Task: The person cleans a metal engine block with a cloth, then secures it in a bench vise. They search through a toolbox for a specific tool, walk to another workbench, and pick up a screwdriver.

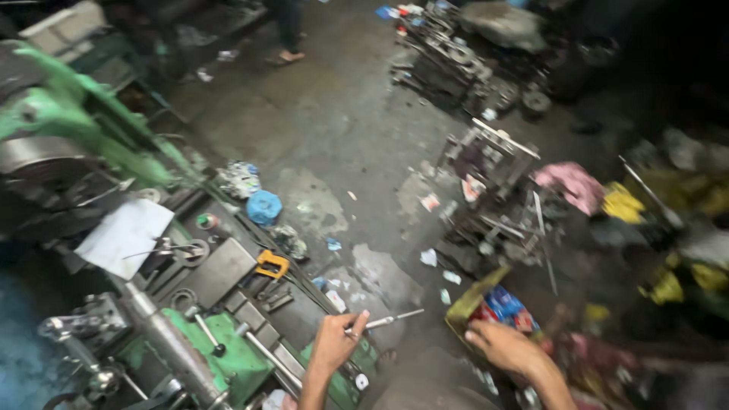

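Low in the frame, our left hand point(334, 343) has its fingers point(357, 322) clamped on a slim metal rod point(395, 320), pinched near one end so the rest points right, out over the floor. The hand sits just above the green lathe point(228, 357) that fills the lower left, near its handles. Our right hand point(505, 345) reaches into a yellow-edged box point(471, 300) of red and blue packets point(505, 307) at lower centre-right, fingers bent down onto the contents; we cannot tell whether they grip anything. On the lathe bed lie a white sheet of paper point(125, 235) and an orange tool point(272, 263), kept within arm's reach. Dark machine parts point(493, 197) crowd the oily floor point(334, 129) to the right.
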